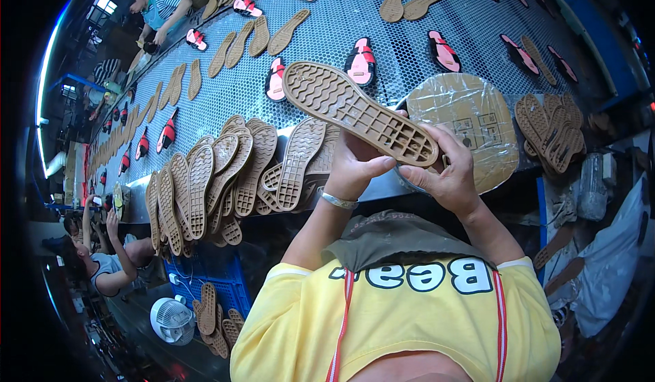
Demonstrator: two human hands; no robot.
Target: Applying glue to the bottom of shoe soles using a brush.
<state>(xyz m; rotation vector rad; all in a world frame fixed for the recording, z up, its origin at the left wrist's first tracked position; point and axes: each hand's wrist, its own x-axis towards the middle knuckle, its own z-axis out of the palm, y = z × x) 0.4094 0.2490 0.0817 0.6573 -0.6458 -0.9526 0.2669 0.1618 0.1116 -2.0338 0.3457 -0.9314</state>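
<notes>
Both hands are gripping one brown sole [358, 112], which is pointing its rounded toe toward 10 o'clock and its heel toward 4, the wavy, gridded tread facing up. The left hand [349, 169] is supporting it from 6 o'clock — its fingers are mostly hiding behind the sole. The right hand [450, 169] is holding the heel, thumb near the lower edge. From the held sole, a heap of similar soles [198, 184] is lying at 8 o'clock, a round tape-covered board [491, 109] is sitting at 3, and a mesh conveyor [327, 34] is carrying a pink-and-black sandal [360, 61] at 12.
</notes>
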